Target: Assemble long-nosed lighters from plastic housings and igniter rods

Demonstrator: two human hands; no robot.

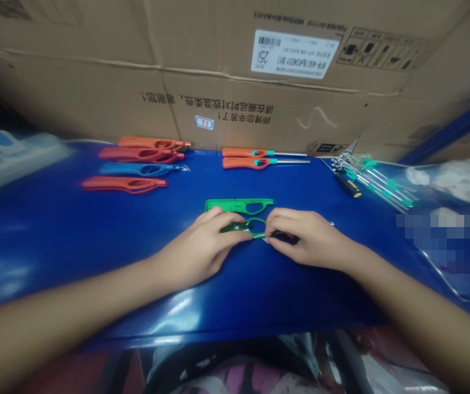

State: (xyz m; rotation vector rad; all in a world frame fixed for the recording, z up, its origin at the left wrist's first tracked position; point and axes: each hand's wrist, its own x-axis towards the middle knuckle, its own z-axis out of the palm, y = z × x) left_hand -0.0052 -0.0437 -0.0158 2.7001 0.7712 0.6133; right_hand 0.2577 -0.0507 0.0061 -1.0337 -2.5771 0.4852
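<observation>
My left hand (206,246) is closed on the handle end of a green lighter casing (256,220), thumb and fingers pinching it near the loop. At the casing's front end my right hand (302,235) is pinched, its fingertips on the narrow tip. A small shiny end (332,223) shows just past the right hand; the fingers hide what joins it. Some metal shows inside the held casing, too small to make out. Just beyond my hands a second green casing half (238,206) lies flat on the blue table (144,306).
Several red and blue lighter casings (126,184) lie at the back left. Two orange lighters with metal rods (245,163) lie at the back middle. Rod parts with teal pieces (376,180) and a screwdriver (347,185) lie at the right. A cardboard box (107,82) stands behind.
</observation>
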